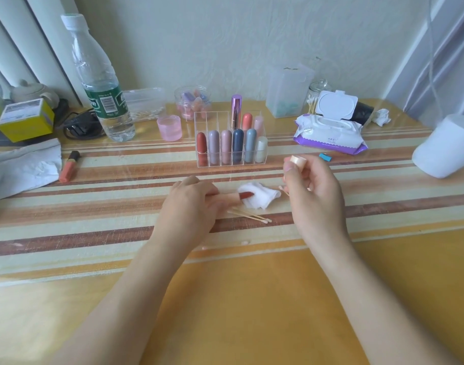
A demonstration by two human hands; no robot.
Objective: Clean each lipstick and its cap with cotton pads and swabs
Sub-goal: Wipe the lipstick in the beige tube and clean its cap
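Fig. 1. My left hand lies palm-down on the table, its fingers curled round the pink tube of the uncapped lipstick. The red bullet projects past my fingertips and rests on the white cotton pad, which lies between my two hands. My right hand pinches the peach cap between thumb and curled fingers, the cap standing out above them. A swab tip shows at the inner edge of these fingers; whether they hold it I cannot tell. Two cotton swabs lie just nearer to me than my left fingertips. Beyond both hands stands the clear organizer of capped lipsticks, and beyond my right fingers lies the wipes pack.
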